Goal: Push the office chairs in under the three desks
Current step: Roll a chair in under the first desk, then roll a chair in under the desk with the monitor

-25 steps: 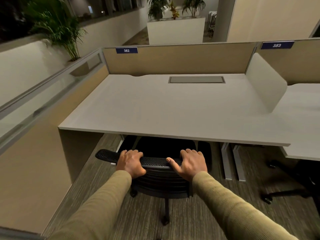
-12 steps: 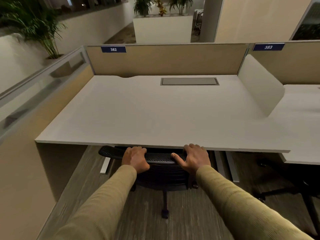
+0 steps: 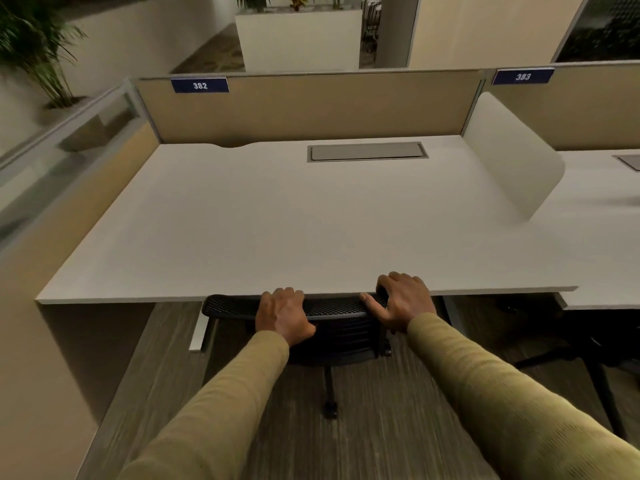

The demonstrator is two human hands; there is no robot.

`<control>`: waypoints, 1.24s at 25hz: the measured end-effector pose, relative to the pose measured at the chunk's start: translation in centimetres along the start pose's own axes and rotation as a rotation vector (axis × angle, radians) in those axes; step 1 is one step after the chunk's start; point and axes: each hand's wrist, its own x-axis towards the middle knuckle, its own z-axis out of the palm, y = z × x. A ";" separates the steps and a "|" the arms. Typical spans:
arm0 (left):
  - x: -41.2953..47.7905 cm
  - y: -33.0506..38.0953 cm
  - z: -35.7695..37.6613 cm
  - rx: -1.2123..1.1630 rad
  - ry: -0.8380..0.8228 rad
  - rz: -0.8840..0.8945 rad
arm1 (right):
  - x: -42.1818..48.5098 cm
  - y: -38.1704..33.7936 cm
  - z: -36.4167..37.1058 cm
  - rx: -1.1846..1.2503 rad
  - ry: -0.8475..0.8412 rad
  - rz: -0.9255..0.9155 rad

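A black mesh-backed office chair (image 3: 332, 336) sits tucked under the white desk (image 3: 277, 216) marked 382, its seat hidden by the desktop. The top rail of its back lies right at the desk's front edge. My left hand (image 3: 282, 315) and my right hand (image 3: 401, 301) both grip that top rail, fingers curled over it. The fingers of my right hand reach up to the desk edge. One chair leg with a caster (image 3: 330, 408) sticks out on the floor behind.
A second black chair (image 3: 588, 351) stands out from the neighbouring desk 383 (image 3: 602, 237) at right. A white curved divider (image 3: 512, 157) splits the two desktops. A tan panel wall (image 3: 41, 341) closes the left side. Grey carpet floor lies below me.
The chair has rolled forward under desk 382, its back now at the desk edge. Both hands stayed on the top rail and I have stepped closer.
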 end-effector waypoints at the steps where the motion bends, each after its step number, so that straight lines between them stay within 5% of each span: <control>1: 0.0 0.0 0.0 -0.003 0.002 0.005 | -0.1 0.0 0.0 -0.004 -0.007 0.005; 8: -0.6 1.9 -0.2 0.059 0.033 0.075 | -3.6 1.0 -0.1 0.243 0.011 0.194; 13: -3.0 7.0 0.4 0.051 0.096 0.049 | -10.2 5.1 -0.1 0.194 -0.118 0.212; 18: -8.6 15.8 2.5 -0.012 0.183 -0.036 | -17.5 10.4 -1.6 0.164 -0.184 0.211; 31: -13.2 43.1 5.4 -0.024 -0.007 0.130 | -31.0 29.2 -8.9 0.006 -0.100 0.209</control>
